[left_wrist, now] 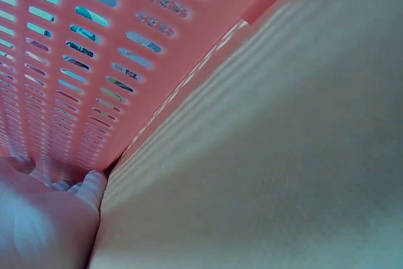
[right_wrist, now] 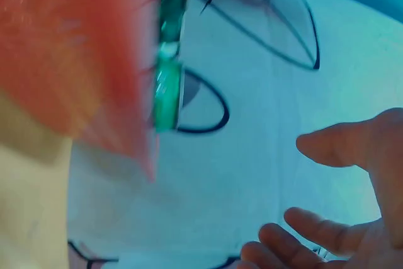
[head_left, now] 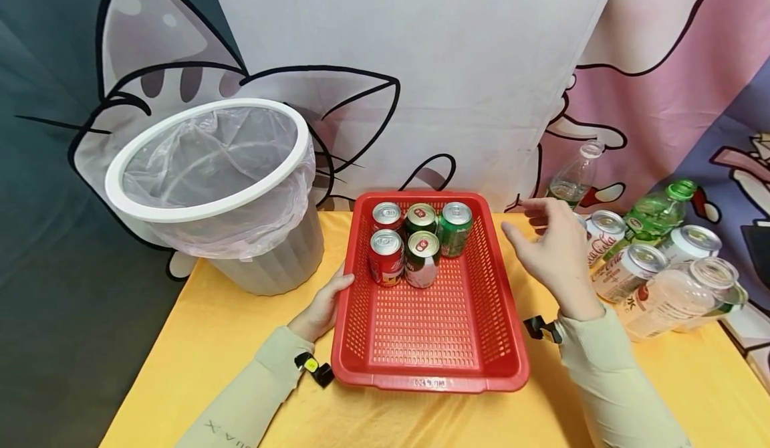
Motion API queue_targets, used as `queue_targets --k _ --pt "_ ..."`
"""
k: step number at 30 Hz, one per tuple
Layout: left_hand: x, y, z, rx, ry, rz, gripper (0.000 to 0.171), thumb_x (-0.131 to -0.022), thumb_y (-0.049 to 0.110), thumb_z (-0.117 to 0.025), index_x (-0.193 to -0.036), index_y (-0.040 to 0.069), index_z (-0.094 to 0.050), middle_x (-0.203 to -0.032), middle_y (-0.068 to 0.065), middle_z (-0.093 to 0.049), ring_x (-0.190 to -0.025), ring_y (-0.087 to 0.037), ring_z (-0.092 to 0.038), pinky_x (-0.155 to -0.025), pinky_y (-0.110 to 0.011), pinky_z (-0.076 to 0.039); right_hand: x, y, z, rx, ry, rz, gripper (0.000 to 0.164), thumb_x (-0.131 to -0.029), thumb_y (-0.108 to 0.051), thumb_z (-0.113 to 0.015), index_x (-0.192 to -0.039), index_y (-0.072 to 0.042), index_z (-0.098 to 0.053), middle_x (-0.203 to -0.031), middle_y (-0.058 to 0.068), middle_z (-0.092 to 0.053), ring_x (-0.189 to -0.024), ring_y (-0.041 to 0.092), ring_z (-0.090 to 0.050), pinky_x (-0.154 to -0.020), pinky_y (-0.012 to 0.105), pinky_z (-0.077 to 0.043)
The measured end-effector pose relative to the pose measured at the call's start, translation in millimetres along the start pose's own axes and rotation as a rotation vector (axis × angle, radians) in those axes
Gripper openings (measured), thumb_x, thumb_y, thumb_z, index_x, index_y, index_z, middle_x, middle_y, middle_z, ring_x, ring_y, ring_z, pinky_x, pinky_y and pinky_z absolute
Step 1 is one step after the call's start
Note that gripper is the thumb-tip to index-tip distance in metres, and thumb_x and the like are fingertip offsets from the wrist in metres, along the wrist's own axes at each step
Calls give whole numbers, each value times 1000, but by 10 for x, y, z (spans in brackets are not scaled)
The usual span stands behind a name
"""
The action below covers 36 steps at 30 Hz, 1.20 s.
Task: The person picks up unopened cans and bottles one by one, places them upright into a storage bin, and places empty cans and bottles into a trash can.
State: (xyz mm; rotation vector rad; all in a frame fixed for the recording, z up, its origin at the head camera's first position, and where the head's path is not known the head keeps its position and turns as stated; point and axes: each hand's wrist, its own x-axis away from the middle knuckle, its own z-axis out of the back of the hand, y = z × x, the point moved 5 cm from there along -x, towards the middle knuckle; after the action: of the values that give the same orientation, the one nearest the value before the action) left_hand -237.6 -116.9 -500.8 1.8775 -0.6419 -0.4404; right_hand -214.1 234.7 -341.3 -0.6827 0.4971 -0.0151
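Observation:
A red plastic basket [head_left: 428, 361] sits on the table, and my left hand [head_left: 321, 309] grips its left side near the rim. In the left wrist view, the fingers [left_wrist: 92, 187] reach in against the slotted basket wall [left_wrist: 94, 36]. Several drink cans stand upright at the basket's far end, among them a red can [head_left: 386, 261] and a green can [head_left: 455, 231]. My right hand [head_left: 550, 247] hovers right of the basket, thumb and fingers spread apart and holding nothing. Close beyond it stand a white Coca-Cola can [head_left: 601, 234] and a clear bottle [head_left: 571, 179].
A grey bin [head_left: 279, 267] with a white rim and clear liner stands at the left. On the right are a green bottle [head_left: 656, 210], a brownish can [head_left: 622, 277], a white can [head_left: 688, 244] and a clear wide-necked bottle [head_left: 668, 301]. Yellow cloth [head_left: 228, 341] covers the table.

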Motion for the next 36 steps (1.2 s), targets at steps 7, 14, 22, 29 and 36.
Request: queue_targets --k 7,14,22,29,36 --pt "-10 -2 5 1 9 12 71 -103 31 -37 -164 19 -1 -144 -12 -40 -120 -25 -57 -94 -38 -56 -25 411 62 41 187 -93 55 -88 -30 -76 -129 3 -60 -117 26 -56 -107 42 -53 -88 53 -38" --pt "13 -19 21 -1 18 47 73 -103 33 -35 -165 23 1 -152 -15 -33 -125 -26 -54 -97 -39 -55 -5 757 39 118 365 -170 62 -83 -36 -79 -126 2 -57 -120 29 -50 -114 48 -47 -98 59 -36" --pt "12 1 21 4 6 7 69 -104 31 -36 -163 20 -3 -144 -14 -39 -120 -26 -57 -95 -38 -56 18 1023 -70 217 384 -301 74 -84 -49 -74 -130 2 -48 -125 28 -45 -114 50 -48 -100 61 -38" --pt "4 3 17 3 -9 -2 67 -104 33 -38 -161 19 -6 -142 -13 -41 -117 -25 -59 -93 -39 -57 41 1135 -143 246 336 -384 84 -82 -53 -77 -132 6 -43 -130 30 -41 -111 54 -51 -96 64 -42" --pt "-2 -10 21 -4 -14 -1 67 -104 32 -37 -161 18 -4 -140 -16 -42 -115 -25 -60 -91 -39 -58 50 1190 -176 290 348 -385 82 -83 -50 -78 -130 8 -46 -131 30 -41 -104 54 -53 -91 66 -45"
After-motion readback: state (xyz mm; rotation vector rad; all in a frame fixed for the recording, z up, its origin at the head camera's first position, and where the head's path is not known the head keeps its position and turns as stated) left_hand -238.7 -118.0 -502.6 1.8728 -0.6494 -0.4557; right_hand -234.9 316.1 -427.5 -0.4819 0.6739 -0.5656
